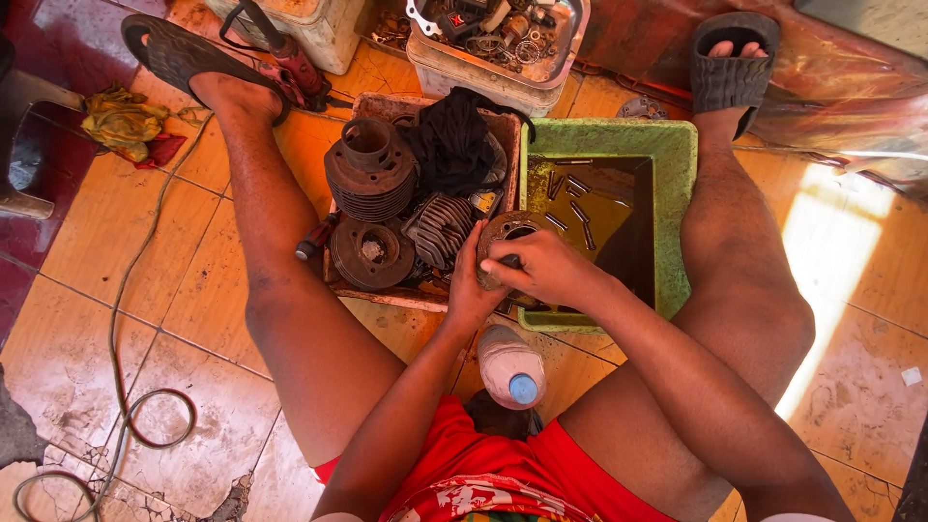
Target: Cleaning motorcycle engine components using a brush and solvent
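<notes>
Two hands meet at frame centre on one round rusty metal part [505, 232] — a disc-like engine piece held over the left rim of the green tub [677, 145]. Left hand [471, 285] cups the part from 7 o'clock, fingers wrapped up its side, grasping it. Right hand [541, 269] lies over it from 4 o'clock, fingers curled down on its face, pinching something small and dark I cannot tell.

Green tub holds brownish murky liquid with several bolts [570, 198] lying in it. At 9 o'clock of the part sits a dirty tray [387, 101] with a finned cylinder [368, 169], a round flanged piece [371, 251], a finned cylinder head [440, 229] and a black rag [452, 140] on top. Red-handled tool [314, 237] rests just beside the tray's left edge.

At 6 o'clock of the hands, between the thighs, stands a plastic bottle [510, 367] with a blue cap. At 12 o'clock, a white bin of small parts [493, 39]. Yellow rag [124, 121] lies at 10 o'clock — well apart. Cable [121, 387] loops over the tiled floor [116, 242] at 8 o'clock.
</notes>
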